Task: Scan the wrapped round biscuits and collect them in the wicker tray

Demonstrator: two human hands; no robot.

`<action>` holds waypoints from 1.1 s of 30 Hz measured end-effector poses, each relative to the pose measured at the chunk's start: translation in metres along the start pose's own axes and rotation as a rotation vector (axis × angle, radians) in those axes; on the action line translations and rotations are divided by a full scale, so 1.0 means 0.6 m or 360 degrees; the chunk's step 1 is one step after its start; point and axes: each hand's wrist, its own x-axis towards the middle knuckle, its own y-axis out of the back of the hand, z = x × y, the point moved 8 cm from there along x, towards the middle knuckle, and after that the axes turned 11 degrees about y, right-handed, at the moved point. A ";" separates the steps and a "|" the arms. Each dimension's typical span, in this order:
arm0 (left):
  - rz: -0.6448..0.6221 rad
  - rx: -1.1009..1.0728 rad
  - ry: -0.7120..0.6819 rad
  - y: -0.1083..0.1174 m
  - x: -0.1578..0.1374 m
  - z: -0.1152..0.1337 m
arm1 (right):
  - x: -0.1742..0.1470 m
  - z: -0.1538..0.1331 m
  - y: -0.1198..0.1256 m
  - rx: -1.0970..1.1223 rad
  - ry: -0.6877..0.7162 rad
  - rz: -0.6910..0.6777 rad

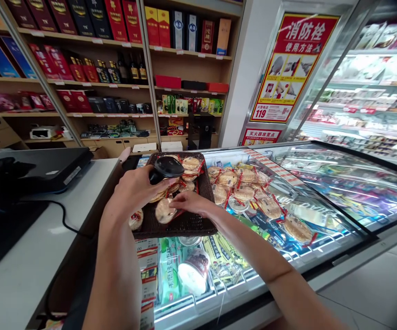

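Observation:
My left hand (133, 186) is wrapped round a black handheld barcode scanner (168, 167), held above a dark brown woven basket (205, 195). With thumb and fingers, my right hand (191, 203) pinches the edge of a round, flat packaged pastry (164, 211) in clear wrap, near the front of the basket. More wrapped round pastries (190, 163) lie behind it in the basket, partly hidden by the scanner. Another pastry (135, 220) with a red print sits at the front left corner. The basket rests on the chest freezer's glass top.
More wrapped pastries (243, 178) are spread over the freezer glass right of the basket. Frozen packs and a white-lidded tub (195, 272) show inside the freezer. On the left, a white counter (61, 229) carries a black device and a cable (64, 215). Shelves (112, 82) with boxes stand behind.

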 end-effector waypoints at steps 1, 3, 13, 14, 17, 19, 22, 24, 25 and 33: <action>0.0002 0.0075 0.0008 0.000 0.001 0.000 | 0.000 -0.010 0.024 -0.0189 0.0082 0.0130; 0.0004 0.0162 0.0000 0.000 0.002 0.000 | -0.008 -0.039 0.072 -0.0511 0.0262 0.0372; -0.0371 -0.0068 -0.0313 -0.041 -0.007 0.041 | -0.064 -0.094 0.225 -0.0527 0.0418 0.0705; -0.0395 -0.0058 -0.0329 -0.049 -0.008 0.047 | -0.069 -0.096 0.234 -0.0511 0.0428 0.0731; -0.0388 0.0006 -0.0358 -0.068 -0.008 0.066 | -0.084 -0.102 0.261 -0.0474 0.0425 0.0819; -0.0367 0.0031 -0.0376 -0.076 -0.009 0.078 | -0.094 -0.107 0.276 -0.0464 0.0411 0.0862; -0.0356 0.0016 -0.0400 -0.082 -0.012 0.089 | -0.110 -0.115 0.296 -0.0447 0.0400 0.0927; -0.0334 0.0017 -0.0406 -0.082 -0.013 0.091 | -0.120 -0.120 0.305 -0.0422 0.0399 0.0977; -0.0327 0.0015 -0.0410 -0.082 -0.013 0.092 | -0.124 -0.123 0.308 -0.0407 0.0400 0.0992; -0.0347 0.0027 -0.0420 -0.085 -0.016 0.095 | -0.153 -0.119 0.351 -0.0528 0.0393 0.1143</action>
